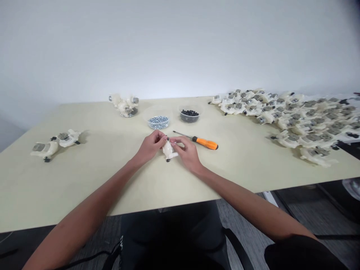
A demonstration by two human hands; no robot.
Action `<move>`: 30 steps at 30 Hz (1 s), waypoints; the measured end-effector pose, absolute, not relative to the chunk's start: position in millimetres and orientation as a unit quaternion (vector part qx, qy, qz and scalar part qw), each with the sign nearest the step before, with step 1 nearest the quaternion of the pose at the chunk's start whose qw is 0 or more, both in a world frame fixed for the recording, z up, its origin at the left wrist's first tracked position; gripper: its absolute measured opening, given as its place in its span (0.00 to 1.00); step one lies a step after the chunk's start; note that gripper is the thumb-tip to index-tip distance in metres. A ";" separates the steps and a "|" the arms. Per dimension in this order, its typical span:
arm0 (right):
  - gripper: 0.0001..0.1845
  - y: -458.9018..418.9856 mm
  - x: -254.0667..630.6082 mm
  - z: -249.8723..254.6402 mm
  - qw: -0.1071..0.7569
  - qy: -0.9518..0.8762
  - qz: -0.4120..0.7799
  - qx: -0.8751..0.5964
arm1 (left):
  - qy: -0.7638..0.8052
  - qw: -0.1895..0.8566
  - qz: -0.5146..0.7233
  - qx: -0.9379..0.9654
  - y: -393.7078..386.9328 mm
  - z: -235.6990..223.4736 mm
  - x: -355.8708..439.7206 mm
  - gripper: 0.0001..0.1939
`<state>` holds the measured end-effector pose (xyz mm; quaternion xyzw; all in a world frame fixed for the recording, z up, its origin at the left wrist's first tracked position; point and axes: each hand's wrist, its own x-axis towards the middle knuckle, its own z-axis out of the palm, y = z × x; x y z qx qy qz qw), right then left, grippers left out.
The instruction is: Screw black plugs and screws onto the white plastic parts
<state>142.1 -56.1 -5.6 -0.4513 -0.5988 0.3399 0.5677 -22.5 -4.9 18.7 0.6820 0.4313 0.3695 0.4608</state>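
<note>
We work at a broad, pale cream tabletop (92,165). Across its right side spreads a dense group of off-white plastic assemblies with grey blocks (298,116), overlapping too much for us to count. At the back left we see a small heap of similar off-white parts (123,105), perhaps three, above something glossy and round that we cannot make out. Nearer on the left lie two more off-white assemblies with black tips (67,138), side by side, each with a grey block on top.

Our left hand (150,146) and right hand (189,152) meet mid-table, fingertips of both closed on one glossy off-white plastic housing (168,150). Just beyond them stand two bowls: a clear round plastic bowl (157,111) and, to its right, a second clear plastic bowl (189,119). Beside our right hand lies one orange-handled screwdriver (197,140).

The housing we hold is rounded, with a pale arm jutting right and a black tip at its near end.

Smallest are the bowls' contents: black pieces (189,113) in the right one, silvery screw-like pieces (159,120) in the left, both uncountable.
</note>
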 end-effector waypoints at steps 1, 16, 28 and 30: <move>0.09 -56.2 142.4 -5.7 0.568 -0.600 0.338 -0.451 | 0.431 0.465 0.369 0.679 -5.6 19.6 -22.2 0.14; 0.16 -56.0 151.1 -1.7 0.512 -0.715 0.148 -0.453 | 0.343 0.565 0.408 0.630 -7.5 19.4 -18.4 0.12; 0.16 -56.5 150.0 -1.4 0.516 -0.708 0.155 -0.457 | 0.384 0.541 0.381 0.644 -4.7 17.7 -17.5 0.13; 0.16 -57.0 149.1 -1.7 0.520 -0.706 0.152 -0.456 | 0.387 0.539 0.381 0.644 -4.9 17.8 -17.9 0.13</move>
